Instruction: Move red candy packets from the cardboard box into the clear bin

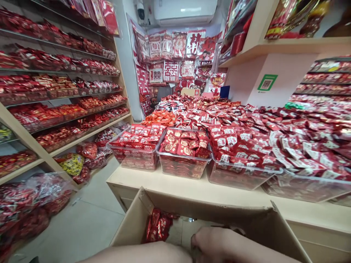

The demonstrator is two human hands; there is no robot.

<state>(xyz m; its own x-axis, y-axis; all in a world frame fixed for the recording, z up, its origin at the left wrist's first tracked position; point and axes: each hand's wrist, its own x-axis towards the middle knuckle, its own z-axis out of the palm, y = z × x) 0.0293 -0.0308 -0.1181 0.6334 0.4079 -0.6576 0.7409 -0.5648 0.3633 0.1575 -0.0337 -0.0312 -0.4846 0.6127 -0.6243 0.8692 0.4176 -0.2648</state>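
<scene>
An open cardboard box (263,223) stands in front of me against the counter. A few red foil sweet packets (158,224) lie in its left corner. Both my arms reach down into it at the bottom edge of the view. My right hand (211,239) is bent downward inside the box with its fingers hidden below the frame. Of my left hand (184,256) only the wrist end of the forearm shows, meeting the right hand. I cannot see what either hand holds.
A pale wooden counter (192,190) carries clear plastic bins (183,166) heaped with red wrapped sweets. Shelves (82,137) on the left hold more red packets, with bags of sweets (71,164) on the floor. A tiled aisle (90,215) runs along the left.
</scene>
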